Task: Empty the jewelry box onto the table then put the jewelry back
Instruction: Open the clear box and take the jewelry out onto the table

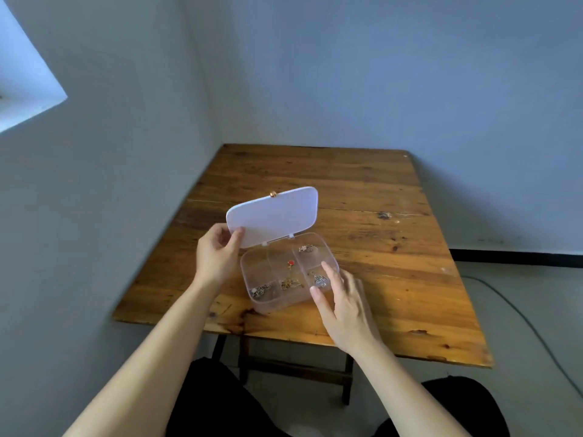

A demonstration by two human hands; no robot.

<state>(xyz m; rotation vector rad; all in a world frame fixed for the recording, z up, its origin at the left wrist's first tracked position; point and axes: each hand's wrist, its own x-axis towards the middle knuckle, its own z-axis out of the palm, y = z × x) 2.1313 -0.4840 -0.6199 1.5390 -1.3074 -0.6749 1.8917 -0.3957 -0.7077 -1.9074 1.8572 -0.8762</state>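
A clear plastic jewelry box (271, 305) with several compartments sits on the wooden table (394, 272), near its front edge. Its frosted lid (274, 214) stands raised, with a small gold clasp (273, 193) on the top edge. My left hand (217, 257) pinches the lid's left corner between thumb and fingers. My right hand (342, 298) rests at the box's right front corner, fingers spread, thumb against the wall. Inside lie a silver piece (260, 291) at the front left, a gold piece with a red bead (289, 275) in the middle, a silver earring (319, 280) at the right and a small charm (305, 248) at the back right.
The table stands in a corner, with grey walls to the left and behind. A dark knot (384, 216) marks the wood to the right of the box. A cable (517, 310) runs across the floor on the right. My dark-clothed knees show below the table's front edge.
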